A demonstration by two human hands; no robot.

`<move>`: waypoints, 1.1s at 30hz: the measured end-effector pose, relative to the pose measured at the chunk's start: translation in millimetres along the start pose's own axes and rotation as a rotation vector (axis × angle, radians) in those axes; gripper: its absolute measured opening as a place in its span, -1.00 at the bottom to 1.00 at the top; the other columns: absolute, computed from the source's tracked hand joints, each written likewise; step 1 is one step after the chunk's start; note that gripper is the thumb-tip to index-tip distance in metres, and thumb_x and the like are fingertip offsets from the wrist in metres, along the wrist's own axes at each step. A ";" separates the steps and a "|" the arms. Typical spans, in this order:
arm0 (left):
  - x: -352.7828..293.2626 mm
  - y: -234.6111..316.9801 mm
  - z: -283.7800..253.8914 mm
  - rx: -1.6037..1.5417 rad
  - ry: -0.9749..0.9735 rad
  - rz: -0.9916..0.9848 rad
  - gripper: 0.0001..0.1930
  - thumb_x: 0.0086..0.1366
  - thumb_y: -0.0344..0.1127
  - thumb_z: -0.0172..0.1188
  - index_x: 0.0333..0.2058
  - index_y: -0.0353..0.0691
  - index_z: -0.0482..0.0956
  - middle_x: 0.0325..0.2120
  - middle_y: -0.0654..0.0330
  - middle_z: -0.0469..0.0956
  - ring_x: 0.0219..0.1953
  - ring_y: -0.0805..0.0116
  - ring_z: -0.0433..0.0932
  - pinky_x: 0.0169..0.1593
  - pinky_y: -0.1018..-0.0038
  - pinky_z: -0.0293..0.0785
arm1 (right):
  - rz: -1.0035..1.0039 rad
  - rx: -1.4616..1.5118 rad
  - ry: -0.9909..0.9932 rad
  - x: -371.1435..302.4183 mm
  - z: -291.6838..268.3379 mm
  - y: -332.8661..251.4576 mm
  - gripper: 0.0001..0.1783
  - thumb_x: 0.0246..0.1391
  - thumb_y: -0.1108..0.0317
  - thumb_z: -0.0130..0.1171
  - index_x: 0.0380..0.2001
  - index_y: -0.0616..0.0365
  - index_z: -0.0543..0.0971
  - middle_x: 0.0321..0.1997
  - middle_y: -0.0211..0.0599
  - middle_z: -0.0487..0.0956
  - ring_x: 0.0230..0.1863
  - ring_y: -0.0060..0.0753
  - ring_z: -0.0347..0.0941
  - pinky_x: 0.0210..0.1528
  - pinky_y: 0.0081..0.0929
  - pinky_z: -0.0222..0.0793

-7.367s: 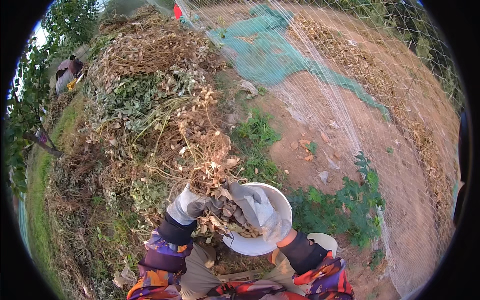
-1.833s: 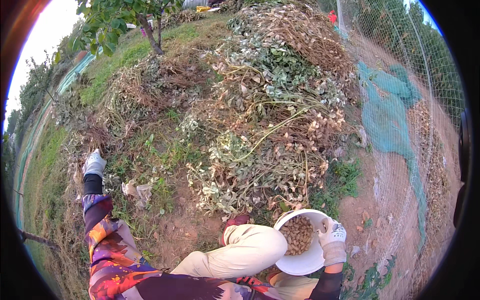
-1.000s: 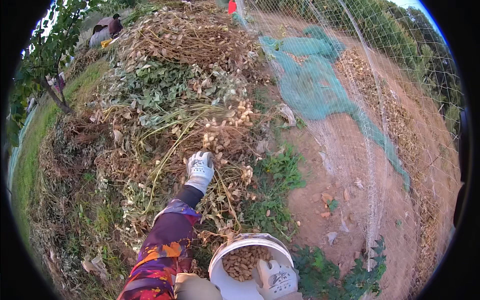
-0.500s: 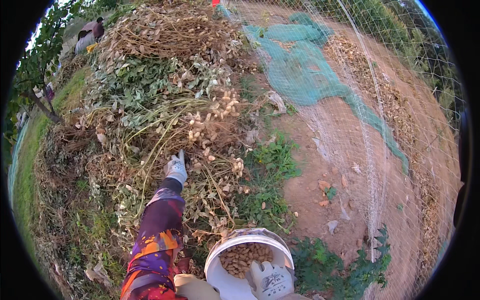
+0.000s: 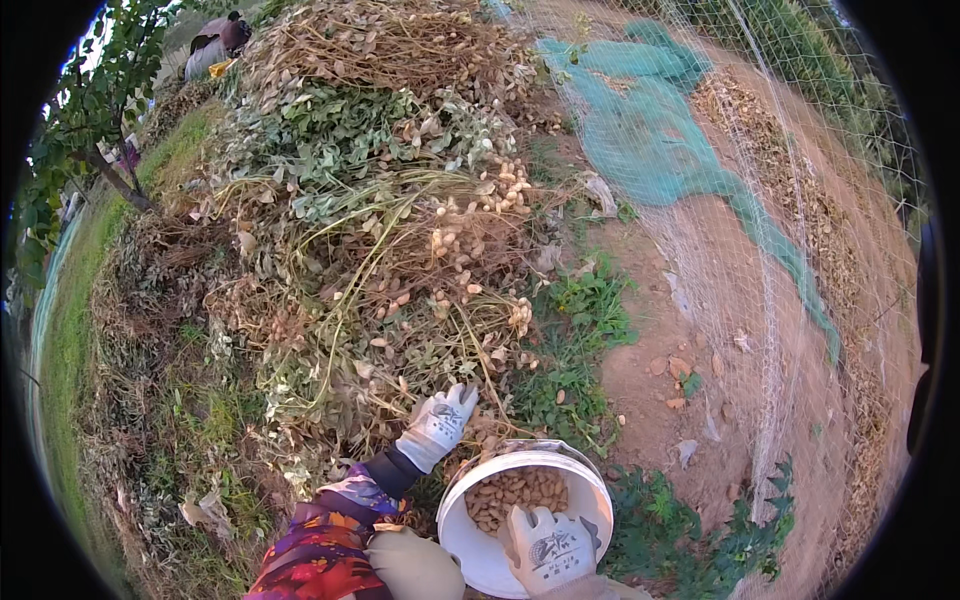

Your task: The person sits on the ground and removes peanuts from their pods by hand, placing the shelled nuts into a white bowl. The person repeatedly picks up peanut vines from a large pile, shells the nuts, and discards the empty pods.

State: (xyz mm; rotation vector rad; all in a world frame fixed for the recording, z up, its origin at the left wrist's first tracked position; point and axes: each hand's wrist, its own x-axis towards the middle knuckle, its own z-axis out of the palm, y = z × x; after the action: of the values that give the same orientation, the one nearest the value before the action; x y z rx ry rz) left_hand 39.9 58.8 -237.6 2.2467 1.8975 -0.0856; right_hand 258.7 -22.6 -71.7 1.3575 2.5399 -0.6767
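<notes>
Filling much of the view is a big, messy pile (image 5: 380, 230) of picked plants, brown and dry at the far end, with grey-green leaves in the middle. Pale peanuts (image 5: 500, 188) poke out of it, mostly along its right side. Long yellow stems (image 5: 355, 285) cross it. Green weeds (image 5: 590, 310) grow to the right of the pile, and past them is bare brown dirt (image 5: 645, 385). A green net (image 5: 650, 150) lies farther off, and a thin white net (image 5: 765, 300) spreads down the right side. A tree (image 5: 115, 175) stands at the far left, with a bent-over person (image 5: 215, 42) near it.

A white bucket (image 5: 462, 540) sits at the near end of the pile, beside a bent knee (image 5: 415, 565) in light pants. Shelled-looking tan nuts (image 5: 512, 492) lie inside it. The gloved right hand (image 5: 552, 550) reaches over the near rim, and hides some of them. Its grip is a bit curled; I cannot tell if it holds anything. The gloved left hand (image 5: 440, 425) is over the pile's near edge, just beside the bucket. Its fingers point into the stems, so I cannot tell how far open that grip is or what it has.
</notes>
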 end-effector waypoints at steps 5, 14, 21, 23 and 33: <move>62.1 32.8 -34.2 -0.456 -0.042 -0.039 -0.06 -0.11 -0.25 0.31 0.24 -0.14 -0.03 0.19 -0.07 0.03 0.12 -0.12 0.24 0.13 0.22 0.25 | 0.000 -0.013 -0.038 9.0 -12.8 -2.9 -0.70 -0.10 0.19 0.15 -0.27 0.03 0.43 -0.42 -0.18 0.47 -0.31 -0.19 0.47 -0.32 -0.20 0.35; 7.7 -62.4 -6.4 0.001 0.054 -0.004 -0.03 -0.13 -0.03 0.30 0.24 -0.11 -0.01 0.13 -0.03 0.16 0.22 -0.03 0.06 0.25 0.04 -0.12 | -0.034 0.016 -0.165 11.4 -9.1 0.8 -0.57 -0.16 0.20 0.21 -0.20 0.10 0.37 -0.34 -0.17 0.47 -0.32 -0.16 0.48 -0.29 -0.24 0.36; 22.4 -48.2 -26.0 0.016 -0.160 -0.269 -0.47 0.06 -0.12 0.17 0.02 -0.09 0.33 -0.08 0.07 0.44 0.00 0.11 0.38 0.09 0.26 0.22 | -0.009 -0.045 -0.046 -1.6 -13.0 6.1 -0.66 -0.11 0.19 0.14 -0.25 0.07 0.38 -0.35 -0.21 0.47 -0.33 -0.17 0.47 -0.29 -0.25 0.36; 27.8 -48.6 -34.6 -0.195 0.037 -0.323 -0.46 0.04 -0.22 0.20 0.04 -0.08 0.32 -0.09 0.10 0.46 -0.05 0.16 0.44 0.01 0.32 0.33 | 0.014 -0.041 -0.007 -6.4 -19.0 5.2 -0.67 -0.10 0.19 0.14 -0.26 0.07 0.38 -0.35 -0.21 0.46 -0.33 -0.18 0.47 -0.30 -0.25 0.36; -26.8 -20.9 40.4 -0.076 -0.436 0.156 -0.63 0.19 -0.17 -0.07 -0.01 -0.01 0.40 -0.11 0.09 0.49 -0.12 0.15 0.50 -0.05 0.31 0.38 | -0.039 -0.017 0.100 -15.9 -12.0 9.2 -0.67 -0.09 0.21 0.13 -0.26 0.11 0.39 -0.32 -0.19 0.47 -0.31 -0.19 0.46 -0.27 -0.24 0.37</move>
State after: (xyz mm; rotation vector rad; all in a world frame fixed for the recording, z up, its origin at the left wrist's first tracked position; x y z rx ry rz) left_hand 18.1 28.4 -275.0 2.1027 1.4711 -0.4330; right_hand 275.9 -24.2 -58.1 1.3735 2.6500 -0.6073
